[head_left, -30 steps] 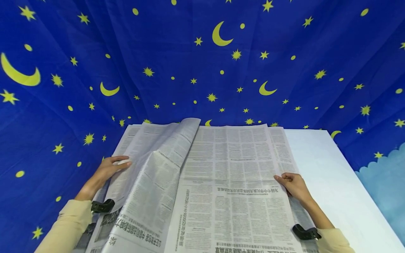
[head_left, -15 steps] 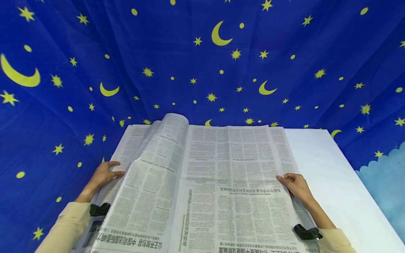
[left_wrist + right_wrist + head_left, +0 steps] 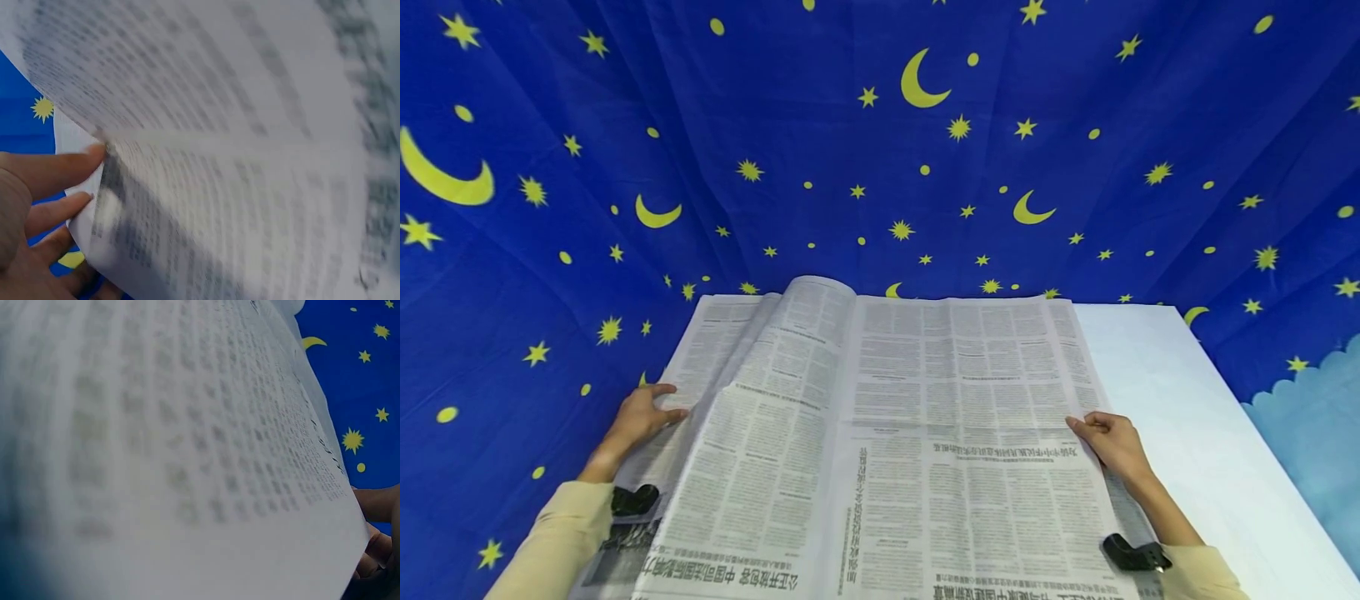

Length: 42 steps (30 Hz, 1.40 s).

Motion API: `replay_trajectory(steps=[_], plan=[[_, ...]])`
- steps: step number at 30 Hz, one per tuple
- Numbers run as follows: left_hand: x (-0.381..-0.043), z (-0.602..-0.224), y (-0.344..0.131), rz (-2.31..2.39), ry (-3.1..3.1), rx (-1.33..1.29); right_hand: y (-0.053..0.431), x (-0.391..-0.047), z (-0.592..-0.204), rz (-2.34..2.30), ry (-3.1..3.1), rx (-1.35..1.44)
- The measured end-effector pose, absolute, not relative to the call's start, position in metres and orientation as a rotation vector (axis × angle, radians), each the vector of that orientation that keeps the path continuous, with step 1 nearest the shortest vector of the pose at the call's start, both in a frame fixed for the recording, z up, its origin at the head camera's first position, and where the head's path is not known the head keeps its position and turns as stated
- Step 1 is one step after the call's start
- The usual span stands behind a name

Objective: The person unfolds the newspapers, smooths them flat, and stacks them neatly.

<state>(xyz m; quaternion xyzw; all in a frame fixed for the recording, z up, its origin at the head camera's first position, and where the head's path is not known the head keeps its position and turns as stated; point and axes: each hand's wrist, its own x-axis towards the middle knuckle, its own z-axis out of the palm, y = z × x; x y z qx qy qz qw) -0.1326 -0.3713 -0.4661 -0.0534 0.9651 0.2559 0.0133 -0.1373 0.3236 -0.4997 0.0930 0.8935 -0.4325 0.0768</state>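
A spread newspaper [image 3: 985, 375] covers much of the white table, its print upside down in the head view. One page [image 3: 752, 450] on the left bulges up in a roll along its far end. At the left edge is my left hand [image 3: 640, 419], thumb and index finger spread and lying over the lower sheets; its thumb tip touches the paper in the left wrist view. My right hand [image 3: 1108, 442] pinches the right edge of the top sheet between thumb and curled fingers. In the right wrist view the sheet [image 3: 250, 456] hides most of that hand.
White tabletop [image 3: 1180, 400] shows to the right of the newspaper. A blue cloth [image 3: 820, 108] with yellow moons and stars hangs behind and beside the table. Dark wrist devices [image 3: 1135, 552] sit by both sleeves.
The raised left page has unrolled and opened flatter, its far end shifting left, then slightly right. My left hand has moved left and nearer; my right hand has shifted slightly right with the sheet edge.
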Motion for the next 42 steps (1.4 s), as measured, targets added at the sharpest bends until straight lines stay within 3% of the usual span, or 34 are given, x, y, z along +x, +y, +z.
replay_trajectory(steps=[10,42], plan=[[-0.135,-0.463,-0.372,0.664,2.922,-0.336,0.331,-0.137,-0.503,-1.282,2.723,0.308],[-0.128,-0.471,-0.371,0.682,2.986,-0.274,0.371,-0.132,-0.503,-1.114,2.855,0.458]])
